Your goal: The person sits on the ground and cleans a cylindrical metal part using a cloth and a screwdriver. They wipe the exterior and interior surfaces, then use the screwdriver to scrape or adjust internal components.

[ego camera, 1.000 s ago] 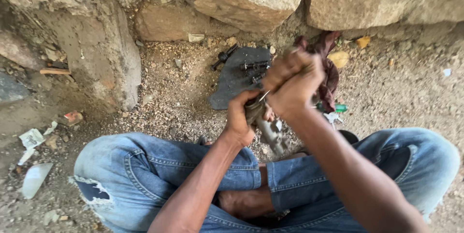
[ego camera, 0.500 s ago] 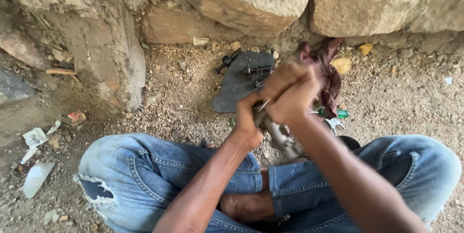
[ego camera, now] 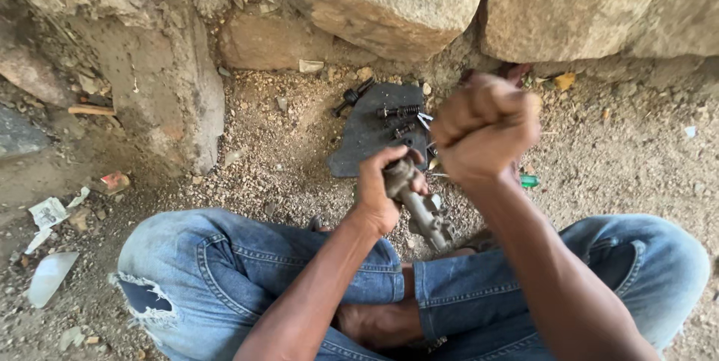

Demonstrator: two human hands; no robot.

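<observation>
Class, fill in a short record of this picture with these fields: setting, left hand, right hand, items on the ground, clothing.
Setting: gravel ground beside large stones
Left hand: gripping a grimy metal cylinder part, tilted down to the right
Right hand: clenched in a fist above the part, blurred; what it holds cannot be told
Items on the ground: dark flat mat with bolts and a spring; paper scraps
Clothing: blue jeans, torn at one knee

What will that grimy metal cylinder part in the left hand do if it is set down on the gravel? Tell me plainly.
The metal cylinder part looks like solid cast metal, so probably rigid and heavy for its size. Its rounded body might roll, though the loose gravel would likely stop it. The grimy surface may be slippery; the left hand wraps its upper end.
</observation>
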